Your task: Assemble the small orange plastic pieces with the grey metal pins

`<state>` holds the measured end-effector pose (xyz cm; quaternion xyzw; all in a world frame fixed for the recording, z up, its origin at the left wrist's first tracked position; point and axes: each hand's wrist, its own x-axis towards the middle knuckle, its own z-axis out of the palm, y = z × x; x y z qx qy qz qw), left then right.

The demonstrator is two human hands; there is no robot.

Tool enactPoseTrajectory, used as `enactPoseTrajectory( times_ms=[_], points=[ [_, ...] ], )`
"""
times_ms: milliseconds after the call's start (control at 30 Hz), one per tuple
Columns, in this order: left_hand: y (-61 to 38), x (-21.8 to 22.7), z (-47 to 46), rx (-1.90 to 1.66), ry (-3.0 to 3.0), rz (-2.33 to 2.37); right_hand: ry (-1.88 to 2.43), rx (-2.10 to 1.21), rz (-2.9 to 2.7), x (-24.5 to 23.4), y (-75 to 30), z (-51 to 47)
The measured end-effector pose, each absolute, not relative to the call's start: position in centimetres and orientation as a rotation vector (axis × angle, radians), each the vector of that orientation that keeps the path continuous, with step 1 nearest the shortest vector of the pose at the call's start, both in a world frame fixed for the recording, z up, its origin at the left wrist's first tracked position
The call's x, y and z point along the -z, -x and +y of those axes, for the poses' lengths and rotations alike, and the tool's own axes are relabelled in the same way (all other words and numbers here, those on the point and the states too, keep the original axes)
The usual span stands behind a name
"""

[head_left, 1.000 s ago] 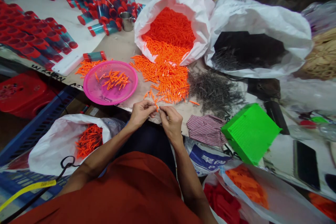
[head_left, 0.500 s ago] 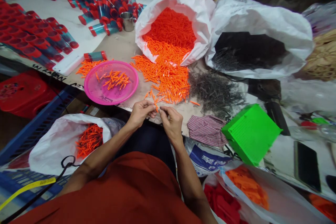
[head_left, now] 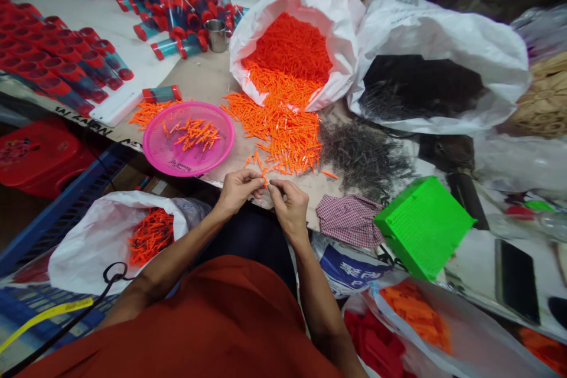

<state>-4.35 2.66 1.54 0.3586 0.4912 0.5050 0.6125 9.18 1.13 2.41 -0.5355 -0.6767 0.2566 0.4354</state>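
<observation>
At the table's front edge my left hand (head_left: 239,190) pinches a small orange plastic piece (head_left: 265,181) between thumb and fingertips. My right hand (head_left: 290,201) is closed in a pinch right beside it, fingertips meeting the piece; whatever they hold is too small to make out. Just beyond the hands spreads a heap of like orange pieces (head_left: 290,139), spilling from a white sack (head_left: 349,12). To its right lies a pile of thin dark pieces (head_left: 365,156). On the left a pink basket (head_left: 155,153) holds some orange pieces with dark parts among them.
A second white sack (head_left: 500,53) holds dark pieces. Clear tubes with red ends (head_left: 166,47) and a metal cup (head_left: 217,38) stand at the back left. A checked cloth (head_left: 348,218), green basket (head_left: 425,227) and phone (head_left: 517,280) lie right. Below left sits an open sack (head_left: 93,248).
Both hands stay in the same place, fingertips together at the orange piece. The view has shifted very slightly; nothing else visibly differs.
</observation>
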Motion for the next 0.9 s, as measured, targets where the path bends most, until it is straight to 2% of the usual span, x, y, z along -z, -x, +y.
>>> enactPoseTrajectory(
  times_ms=[233, 900],
  points=[
    [4.69, -1.63, 2.62, -1.141, -0.933, 1.123, 1.373, -0.818, -1.480, -1.90, -8.98, 1.42],
    [4.95, -1.42, 3.35, -1.005, -0.568, 1.002, 1.370, -1.174, -1.337, -2.37, -8.97, 1.81]
  ],
)
